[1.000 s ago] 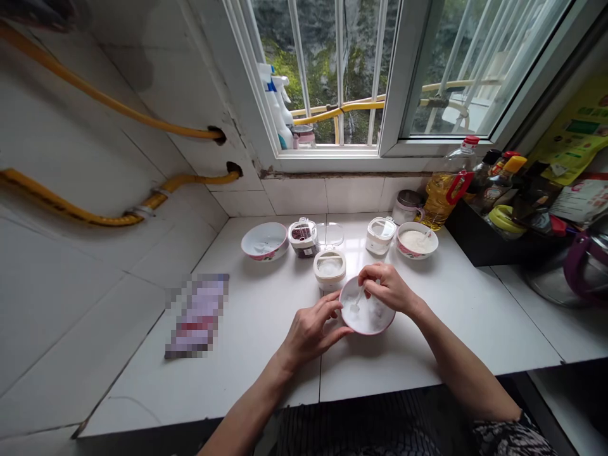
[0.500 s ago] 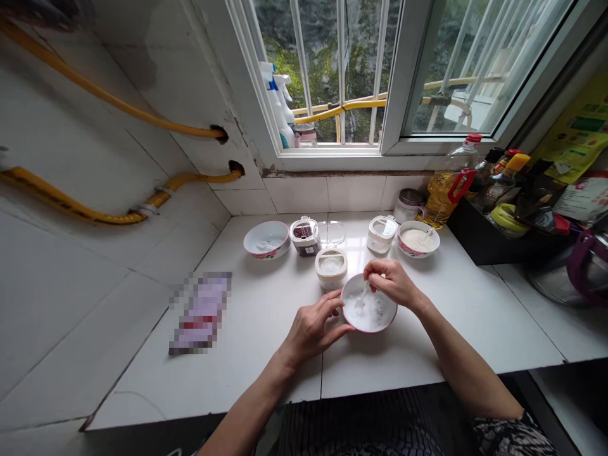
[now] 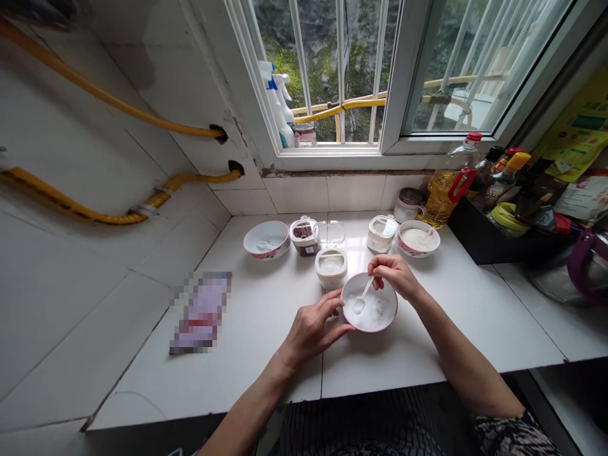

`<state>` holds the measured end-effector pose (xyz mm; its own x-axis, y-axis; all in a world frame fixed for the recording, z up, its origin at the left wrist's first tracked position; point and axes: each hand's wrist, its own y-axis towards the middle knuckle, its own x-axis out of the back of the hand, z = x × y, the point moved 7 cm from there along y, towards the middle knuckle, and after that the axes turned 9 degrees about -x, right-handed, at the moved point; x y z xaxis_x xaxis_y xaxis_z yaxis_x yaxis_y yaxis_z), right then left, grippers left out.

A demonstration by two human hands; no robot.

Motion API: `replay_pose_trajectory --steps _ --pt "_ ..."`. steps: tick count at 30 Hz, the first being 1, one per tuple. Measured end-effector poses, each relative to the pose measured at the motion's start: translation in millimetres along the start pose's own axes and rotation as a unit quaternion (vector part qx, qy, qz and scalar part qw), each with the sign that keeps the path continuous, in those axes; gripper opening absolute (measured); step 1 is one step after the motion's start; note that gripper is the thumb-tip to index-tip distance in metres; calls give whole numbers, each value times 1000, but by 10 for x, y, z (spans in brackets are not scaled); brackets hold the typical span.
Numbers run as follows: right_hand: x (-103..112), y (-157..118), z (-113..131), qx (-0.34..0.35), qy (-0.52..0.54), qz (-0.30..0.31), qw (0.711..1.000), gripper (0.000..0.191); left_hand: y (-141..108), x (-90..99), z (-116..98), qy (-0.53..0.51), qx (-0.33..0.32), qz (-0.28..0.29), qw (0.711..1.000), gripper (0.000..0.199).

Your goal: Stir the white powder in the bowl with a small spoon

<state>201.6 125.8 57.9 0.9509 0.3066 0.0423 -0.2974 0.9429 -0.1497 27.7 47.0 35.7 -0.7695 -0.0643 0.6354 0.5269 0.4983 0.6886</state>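
A white bowl with a pink rim stands on the tiled counter, white powder inside. Fingers and thumb of my left hand grip its left side. Pinched in my right hand is the handle of a small white spoon, whose scoop rests in the powder. Just behind the bowl stands an open white container of white grains. Farther back are a container of dark red pieces, another white container, a bowl of pale grains and, at the left, a flowered bowl with a little white stuff.
A blurred purple packet lies on the left of the counter. At the back right are a glass jar, an oil bottle and a black box with sauce bottles. A metal pot sits far right.
My right hand has shifted slightly right and up, showing more of the spoon handle. The spoon's scoop now shows more clearly on the powder. My left hand and the bowl look unmoved.
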Motion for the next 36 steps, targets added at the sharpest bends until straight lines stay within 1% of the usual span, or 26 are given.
replay_pose_trajectory --steps 6,11,16,20,24,26,29,32,34,36 --pt "54 42 -60 -27 20 -28 999 11 11 3 -5 -6 -3 -2 1000 30" --pt "73 59 -75 -37 35 -38 998 12 14 5 -10 -9 -5 -3 1000 30" --pt "90 66 -79 -46 72 -50 995 10 7 1 4 -10 0 2 1000 29" --pt "112 75 -79 -40 100 -69 992 10 4 1 5 -13 -3 -2 1000 29" --pt "123 85 -62 -18 112 -94 989 12 -5 -4 3 -8 -5 -3 1000 30" --pt "112 78 -33 7 105 -110 988 14 -9 -8 5 -3 -5 0 1000 30" --pt "67 38 48 74 68 -138 985 17 -11 -10 12 -5 1 2 1000 32" --pt "-2 -46 163 164 -22 -175 971 15 -4 -6 5 -10 -1 0 1000 32" --pt "-93 -123 270 243 -131 -187 943 11 2 -2 -3 -8 -3 -3 1000 31" --pt "-235 -198 359 322 -256 -171 895 14 2 -1 -5 -4 -3 -5 1000 32"
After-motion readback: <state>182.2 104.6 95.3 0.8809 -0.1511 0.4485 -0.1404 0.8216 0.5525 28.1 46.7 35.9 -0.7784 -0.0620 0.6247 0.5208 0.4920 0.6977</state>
